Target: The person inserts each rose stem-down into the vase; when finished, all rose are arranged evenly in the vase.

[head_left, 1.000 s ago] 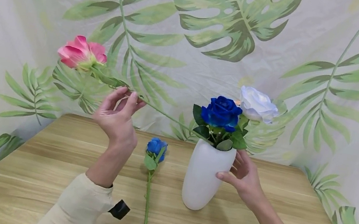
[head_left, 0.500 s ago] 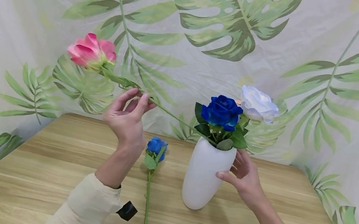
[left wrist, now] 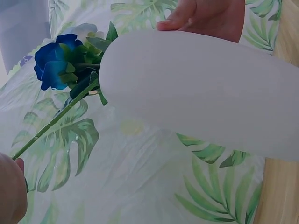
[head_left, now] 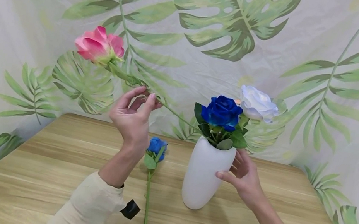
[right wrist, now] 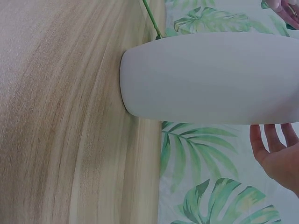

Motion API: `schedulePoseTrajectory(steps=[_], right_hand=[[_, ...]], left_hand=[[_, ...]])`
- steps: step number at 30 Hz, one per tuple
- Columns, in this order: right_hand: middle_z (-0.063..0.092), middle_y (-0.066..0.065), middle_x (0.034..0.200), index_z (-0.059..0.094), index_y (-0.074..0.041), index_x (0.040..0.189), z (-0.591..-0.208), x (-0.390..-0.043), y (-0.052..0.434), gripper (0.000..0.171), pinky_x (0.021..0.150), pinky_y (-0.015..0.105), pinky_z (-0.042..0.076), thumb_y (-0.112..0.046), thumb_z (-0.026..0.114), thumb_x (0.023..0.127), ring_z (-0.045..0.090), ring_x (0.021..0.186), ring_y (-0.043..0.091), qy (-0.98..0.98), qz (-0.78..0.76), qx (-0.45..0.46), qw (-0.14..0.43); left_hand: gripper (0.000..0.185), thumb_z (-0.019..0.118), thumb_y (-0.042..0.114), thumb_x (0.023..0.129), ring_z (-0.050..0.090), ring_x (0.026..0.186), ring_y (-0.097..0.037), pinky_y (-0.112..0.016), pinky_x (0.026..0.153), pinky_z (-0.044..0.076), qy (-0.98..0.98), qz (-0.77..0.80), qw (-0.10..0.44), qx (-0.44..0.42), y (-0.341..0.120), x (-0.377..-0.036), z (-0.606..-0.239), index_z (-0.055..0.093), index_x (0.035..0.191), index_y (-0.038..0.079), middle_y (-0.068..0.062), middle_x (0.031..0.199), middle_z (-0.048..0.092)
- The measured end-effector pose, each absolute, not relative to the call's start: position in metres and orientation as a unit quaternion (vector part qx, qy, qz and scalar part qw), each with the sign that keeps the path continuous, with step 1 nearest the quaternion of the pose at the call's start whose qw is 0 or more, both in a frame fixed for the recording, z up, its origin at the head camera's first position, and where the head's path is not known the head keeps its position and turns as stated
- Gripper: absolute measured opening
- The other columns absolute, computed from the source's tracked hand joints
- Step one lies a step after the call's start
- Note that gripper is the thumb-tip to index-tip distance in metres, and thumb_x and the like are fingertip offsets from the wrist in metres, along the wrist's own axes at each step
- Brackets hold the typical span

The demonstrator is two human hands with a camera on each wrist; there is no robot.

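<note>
My left hand [head_left: 133,118] pinches the stem of a pink rose [head_left: 100,45] between thumb and fingers. The bloom tilts up to the left, while its stem slants down right to the mouth of a white vase [head_left: 207,177]. In the left wrist view the stem [left wrist: 51,123] meets the vase's mouth among leaves; its lower end is hidden. My right hand [head_left: 248,179] holds the vase by its right side, thumb in front, fingers partly hidden behind. A dark blue rose [head_left: 222,111] and a pale white rose [head_left: 259,104] stand in the vase.
A smaller blue rose [head_left: 157,146] with a long green stem lies on the wooden table [head_left: 40,168], between my left forearm and the vase. A leaf-printed cloth [head_left: 213,74] hangs behind the table. A bit of orange petal peeks out behind the blooms.
My left hand has moved right and slightly up with the pink rose, and less of its stem shows before the vase's mouth. The right hand and vase stay put.
</note>
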State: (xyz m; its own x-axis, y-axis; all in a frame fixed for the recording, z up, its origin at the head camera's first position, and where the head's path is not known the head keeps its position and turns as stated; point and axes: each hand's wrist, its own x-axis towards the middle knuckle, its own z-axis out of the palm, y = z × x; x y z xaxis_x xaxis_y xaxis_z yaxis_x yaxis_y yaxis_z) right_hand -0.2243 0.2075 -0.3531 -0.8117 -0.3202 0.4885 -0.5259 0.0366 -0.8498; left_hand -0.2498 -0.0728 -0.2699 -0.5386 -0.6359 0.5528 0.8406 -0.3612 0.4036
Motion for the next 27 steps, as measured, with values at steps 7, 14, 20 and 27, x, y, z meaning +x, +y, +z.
schedulePoseTrajectory(steps=[7, 14, 20, 27], right_hand=[[0.056, -0.002, 0.149, 0.037, -0.015, 0.161, -0.353, -0.224, 0.206, 0.084, 0.102, 0.028, 0.054, 0.006, 0.074, 0.088, 0.058, 0.13, 0.018, -0.713, 0.629, 0.301, 0.082], [0.057, -0.002, 0.149, 0.039, -0.015, 0.16, -0.353, -0.224, 0.207, 0.083, 0.102, 0.028, 0.054, 0.005, 0.074, 0.088, 0.059, 0.129, 0.018, -0.714, 0.628, 0.299, 0.083], [0.059, -0.003, 0.146, 0.043, -0.016, 0.157, -0.354, -0.225, 0.208, 0.078, 0.102, 0.028, 0.054, 0.004, 0.075, 0.088, 0.059, 0.128, 0.018, -0.713, 0.629, 0.298, 0.082], [0.06, -0.003, 0.143, 0.049, -0.018, 0.152, -0.354, -0.225, 0.208, 0.072, 0.102, 0.028, 0.054, 0.004, 0.075, 0.088, 0.06, 0.128, 0.017, -0.71, 0.633, 0.299, 0.081]], left_hand=[[0.029, 0.072, -0.024, 0.079, 0.068, 0.075, -0.018, -0.037, 0.071, 0.067, -0.372, -0.801, 0.437, -0.17, -0.067, -0.247, -0.269, 0.066, 0.106, -0.017, -0.012, 0.092, 0.065], [0.032, 0.07, -0.025, 0.08, 0.07, 0.08, -0.019, -0.04, 0.073, 0.067, -0.368, -0.796, 0.434, -0.208, -0.059, -0.245, -0.268, 0.069, 0.106, -0.006, -0.013, 0.096, 0.063], [0.039, 0.071, -0.026, 0.079, 0.068, 0.079, -0.021, -0.041, 0.07, 0.067, -0.345, -0.804, 0.433, -0.217, -0.049, -0.244, -0.268, 0.061, 0.107, 0.0, -0.012, 0.101, 0.062], [0.044, 0.072, -0.025, 0.079, 0.068, 0.079, -0.021, -0.042, 0.07, 0.067, -0.327, -0.816, 0.428, -0.208, -0.038, -0.244, -0.271, 0.058, 0.113, 0.0, -0.014, 0.1, 0.067]])
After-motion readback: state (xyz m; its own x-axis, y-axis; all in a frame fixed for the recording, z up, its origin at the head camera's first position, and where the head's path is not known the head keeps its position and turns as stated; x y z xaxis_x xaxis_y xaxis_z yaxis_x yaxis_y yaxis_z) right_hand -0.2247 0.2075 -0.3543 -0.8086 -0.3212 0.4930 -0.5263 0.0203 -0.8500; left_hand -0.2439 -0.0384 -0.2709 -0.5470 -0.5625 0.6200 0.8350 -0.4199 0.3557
